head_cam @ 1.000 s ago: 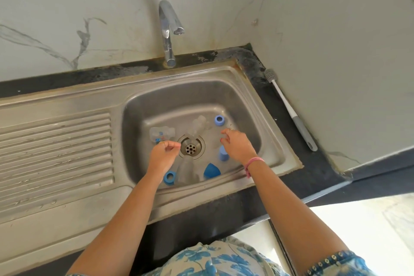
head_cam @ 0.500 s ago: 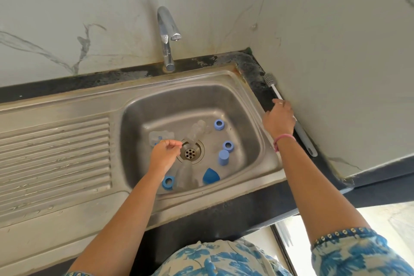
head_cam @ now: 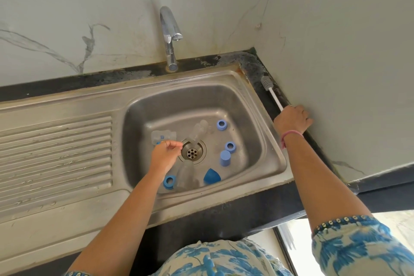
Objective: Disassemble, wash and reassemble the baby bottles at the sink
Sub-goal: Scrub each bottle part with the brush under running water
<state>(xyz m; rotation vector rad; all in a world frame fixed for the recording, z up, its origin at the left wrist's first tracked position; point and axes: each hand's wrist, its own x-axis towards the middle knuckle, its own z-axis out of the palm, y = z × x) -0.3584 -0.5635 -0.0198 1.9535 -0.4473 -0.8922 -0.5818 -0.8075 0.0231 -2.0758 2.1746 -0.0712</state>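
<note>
Right hand [head_cam: 292, 120] grips brush [head_cam: 271, 92] handle right of sink [head_cam: 264, 119], brush lying front-to-back; left hand [head_cam: 164, 154], fingers curled, pinch contents unclear.

Soft even daylight, brightest at lower right; sharp focus, wide-angle bending at edges
</note>
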